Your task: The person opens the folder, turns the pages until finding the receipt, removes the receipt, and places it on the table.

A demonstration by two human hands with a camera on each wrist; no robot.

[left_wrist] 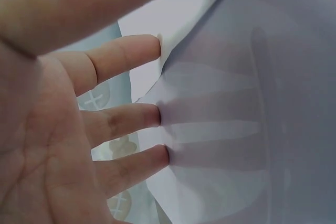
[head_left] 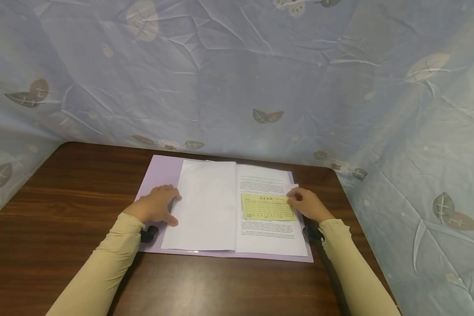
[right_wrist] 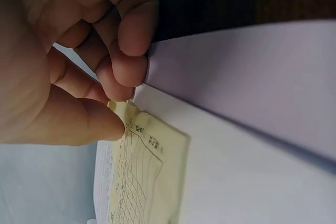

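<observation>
A lilac folder point(head_left: 165, 169) lies spread on the table with white sheets in it. My left hand point(head_left: 156, 205) rests at its left side, thumb over the edge of the blank left page point(head_left: 205, 206). In the left wrist view the fingers are spread and fairly straight, fingertips touching the lilac surface point(left_wrist: 220, 98). On the right lies a printed page point(head_left: 264, 243) with a yellow form point(head_left: 266, 208) across its middle. My right hand point(head_left: 309, 204) pinches the form's right edge between thumb and forefinger. The other fingers curl by the folder's edge point(right_wrist: 252, 72) in the right wrist view.
The dark wooden table point(head_left: 75, 193) extends around the folder on both sides and in front. A pale blue cloth point(head_left: 221, 87) with a leaf print hangs behind the table and along its sides. A black wrist device point(head_left: 149, 234) sits below the left hand.
</observation>
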